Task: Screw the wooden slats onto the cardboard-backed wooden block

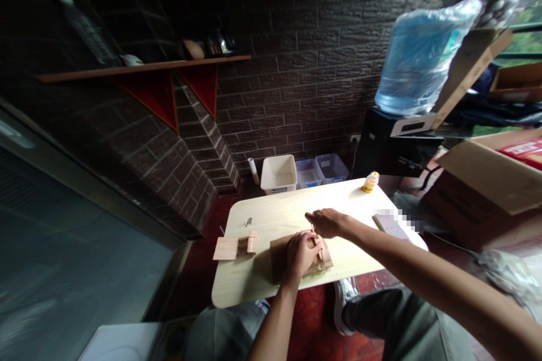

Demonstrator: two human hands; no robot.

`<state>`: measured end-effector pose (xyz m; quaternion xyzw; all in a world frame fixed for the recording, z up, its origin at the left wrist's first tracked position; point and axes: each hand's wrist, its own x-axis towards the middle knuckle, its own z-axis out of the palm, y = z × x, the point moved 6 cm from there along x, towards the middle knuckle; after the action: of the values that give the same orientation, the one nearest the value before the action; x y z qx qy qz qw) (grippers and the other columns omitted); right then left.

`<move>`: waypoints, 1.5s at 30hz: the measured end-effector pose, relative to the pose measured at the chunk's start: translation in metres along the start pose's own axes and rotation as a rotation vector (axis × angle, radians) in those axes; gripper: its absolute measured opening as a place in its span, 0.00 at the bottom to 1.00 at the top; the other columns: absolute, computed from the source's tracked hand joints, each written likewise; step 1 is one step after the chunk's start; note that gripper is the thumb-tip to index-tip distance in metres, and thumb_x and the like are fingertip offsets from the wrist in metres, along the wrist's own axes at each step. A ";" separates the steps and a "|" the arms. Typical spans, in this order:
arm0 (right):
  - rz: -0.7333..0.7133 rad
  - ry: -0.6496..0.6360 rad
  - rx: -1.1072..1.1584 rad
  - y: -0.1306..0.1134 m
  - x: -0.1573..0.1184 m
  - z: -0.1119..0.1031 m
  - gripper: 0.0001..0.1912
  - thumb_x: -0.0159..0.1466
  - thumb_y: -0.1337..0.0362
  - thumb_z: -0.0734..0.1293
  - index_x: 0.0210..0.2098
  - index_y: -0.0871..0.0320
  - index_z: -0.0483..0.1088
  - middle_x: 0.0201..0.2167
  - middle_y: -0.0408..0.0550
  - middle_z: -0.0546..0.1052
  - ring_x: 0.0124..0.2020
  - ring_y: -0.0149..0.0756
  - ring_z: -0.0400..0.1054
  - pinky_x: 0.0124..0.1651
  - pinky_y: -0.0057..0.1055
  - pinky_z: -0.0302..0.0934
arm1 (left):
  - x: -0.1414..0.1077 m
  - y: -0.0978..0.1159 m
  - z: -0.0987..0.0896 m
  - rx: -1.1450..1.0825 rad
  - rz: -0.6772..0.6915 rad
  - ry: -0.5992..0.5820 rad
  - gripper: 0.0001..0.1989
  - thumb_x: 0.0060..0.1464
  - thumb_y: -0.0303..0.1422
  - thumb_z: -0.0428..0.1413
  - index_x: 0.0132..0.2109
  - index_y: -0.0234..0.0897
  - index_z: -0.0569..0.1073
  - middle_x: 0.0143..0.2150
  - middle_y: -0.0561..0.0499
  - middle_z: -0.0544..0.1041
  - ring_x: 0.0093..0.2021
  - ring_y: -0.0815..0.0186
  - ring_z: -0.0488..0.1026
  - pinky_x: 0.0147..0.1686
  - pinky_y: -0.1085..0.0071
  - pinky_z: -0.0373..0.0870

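Note:
On the pale wooden table (271,211) lies a brown cardboard piece (278,256), close to the front edge. My left hand (300,251) rests over it, fingers curled around a small light wooden piece (318,251) that is mostly covered. Just beyond, my right hand (328,222) is closed in a fist above that wooden piece. A thin shaft seems to run down from the fist, but what it belongs to is hidden. To the left sits a wooden assembly (231,248) of a flat board and small blocks. Several small dark metal pieces (248,221) lie behind it.
A small yellow-capped bottle (370,182) stands at the table's far right corner. Behind the table are a white bin (279,174) and clear plastic bins (330,168). A water dispenser (372,144) and a large cardboard box (486,192) flank the right side.

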<state>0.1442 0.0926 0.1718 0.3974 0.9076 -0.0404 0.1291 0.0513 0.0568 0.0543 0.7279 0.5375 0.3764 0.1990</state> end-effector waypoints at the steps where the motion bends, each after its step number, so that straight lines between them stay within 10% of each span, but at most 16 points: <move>1: -0.002 -0.002 0.000 0.000 0.001 0.000 0.18 0.67 0.67 0.62 0.55 0.67 0.67 0.42 0.64 0.80 0.43 0.50 0.78 0.37 0.36 0.71 | 0.000 0.000 0.000 0.000 -0.003 0.002 0.07 0.53 0.33 0.63 0.41 0.41 0.77 0.44 0.48 0.81 0.47 0.59 0.78 0.52 0.59 0.73; 45: 0.049 0.064 0.064 0.009 0.004 0.019 0.14 0.67 0.65 0.63 0.52 0.62 0.68 0.41 0.61 0.80 0.40 0.48 0.77 0.37 0.34 0.67 | -0.003 -0.006 0.003 -0.019 0.015 -0.013 0.08 0.55 0.33 0.62 0.43 0.42 0.76 0.47 0.51 0.80 0.49 0.61 0.76 0.54 0.60 0.71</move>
<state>0.1517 0.0980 0.1522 0.4246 0.8995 -0.0534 0.0883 0.0494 0.0565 0.0479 0.7321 0.5273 0.3784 0.2067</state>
